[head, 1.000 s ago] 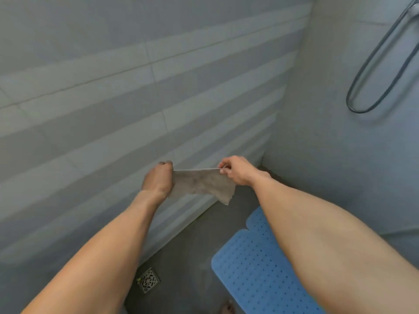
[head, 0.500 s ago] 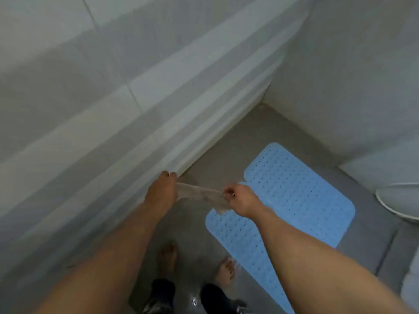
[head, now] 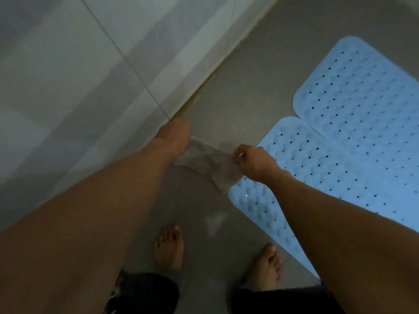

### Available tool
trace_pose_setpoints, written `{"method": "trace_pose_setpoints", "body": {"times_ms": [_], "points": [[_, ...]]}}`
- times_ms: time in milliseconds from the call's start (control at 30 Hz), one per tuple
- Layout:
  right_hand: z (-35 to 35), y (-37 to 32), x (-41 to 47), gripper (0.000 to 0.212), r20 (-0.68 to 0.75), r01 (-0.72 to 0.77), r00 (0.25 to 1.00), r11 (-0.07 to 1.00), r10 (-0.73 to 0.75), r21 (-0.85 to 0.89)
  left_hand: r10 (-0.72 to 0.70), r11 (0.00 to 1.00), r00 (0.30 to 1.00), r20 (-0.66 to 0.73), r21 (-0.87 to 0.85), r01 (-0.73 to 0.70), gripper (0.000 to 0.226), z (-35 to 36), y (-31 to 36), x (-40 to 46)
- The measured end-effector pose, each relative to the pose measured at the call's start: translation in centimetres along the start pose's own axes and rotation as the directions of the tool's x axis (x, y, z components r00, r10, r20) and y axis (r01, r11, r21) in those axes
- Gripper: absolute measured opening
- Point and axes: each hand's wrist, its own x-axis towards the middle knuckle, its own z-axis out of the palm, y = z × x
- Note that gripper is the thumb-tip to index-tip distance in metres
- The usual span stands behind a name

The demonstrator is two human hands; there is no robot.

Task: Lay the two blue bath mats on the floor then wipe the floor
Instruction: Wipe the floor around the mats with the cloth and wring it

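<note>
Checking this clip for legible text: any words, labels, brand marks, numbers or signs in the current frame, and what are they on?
None can be read.
The two blue bath mats show only holes and bumps, no print.
The grey cloth, held between the left hand and the right hand, looks plain.
The tiled wall and the floor carry no markings.
</note>
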Motion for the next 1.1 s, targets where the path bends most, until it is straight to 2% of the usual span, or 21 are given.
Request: {"method": "trace_pose_setpoints", "body": {"times_ms": [133, 200, 267, 367, 400, 467, 500, 567, 633, 700, 800, 1100], "points": [[1.8, 4.2, 6.8, 0.030, -0.149, -0.029, 0.989, 0.988, 0.006, -0.149, 0.111, 0.993, 0.991, -0.076, 0.048, -0.107, 0.028, 4.0, 2.0, 8.0], [2.6, 5.7, 9.0, 0.037, -0.274, 0.027, 0.956, 0.958, -0.109, -0.287, 0.208, 0.970, 0.963, -0.170, 0.162, -0.181, 0.028, 5.3, 3.4, 9.8], [4.0, 6.3, 10.3, 0.038, -0.426, 0.078, 0.876, 0.937, -0.227, -0.339, 0.283, 0.946, 0.920, -0.272, 0.240, -0.220, 0.035, 6.8, 4.0, 10.3], [7.8, 5.6, 11.5, 0.029, -0.655, 0.163, 0.693, 0.950, -0.301, -0.265, 0.398, 0.915, 0.825, -0.401, 0.244, -0.323, 0.034, 9.8, 2.9, 10.8], [9.3, 5.1, 11.6, 0.028, -0.704, 0.172, 0.653, 0.960, -0.279, -0.221, 0.437, 0.899, 0.797, -0.416, 0.233, -0.371, 0.031, 10.9, 2.3, 10.9], [12.1, 4.2, 11.6, 0.030, -0.757, 0.176, 0.626, 0.979, -0.190, -0.100, 0.489, 0.872, 0.759, -0.429, 0.228, -0.433, 0.032, 12.6, 1.1, 10.8], [13.2, 3.9, 11.5, 0.036, -0.762, 0.172, 0.631, 0.984, -0.144, -0.043, 0.499, 0.866, 0.759, -0.418, 0.225, -0.446, 0.035, 13.0, 0.8, 10.8], [14.7, 3.5, 11.2, 0.051, -0.726, 0.140, 0.682, 0.990, -0.090, 0.009, 0.475, 0.880, 0.801, -0.366, 0.194, -0.433, 0.043, 13.4, 0.4, 10.3], [15.5, 3.6, 10.7, 0.060, -0.658, 0.075, 0.750, 0.997, -0.065, -0.013, 0.437, 0.899, 0.853, -0.285, 0.155, -0.409, 0.054, 13.9, 0.0, 10.1], [15.7, 4.0, 10.7, 0.060, -0.614, 0.051, 0.786, 0.997, -0.075, -0.057, 0.433, 0.898, 0.877, -0.209, 0.187, -0.399, 0.063, 14.8, -0.4, 10.3], [15.5, 4.6, 11.3, 0.060, -0.612, 0.032, 0.786, 0.995, -0.086, -0.100, 0.464, 0.880, 0.855, -0.233, 0.237, -0.413, 0.071, 15.8, -1.1, 11.4], [9.7, 6.3, 16.2, 0.062, -0.606, -0.025, 0.795, 0.998, -0.018, -0.063, 0.548, 0.834, 0.788, -0.281, 0.258, -0.487, 0.070, 12.9, 2.7, 17.9]]}}
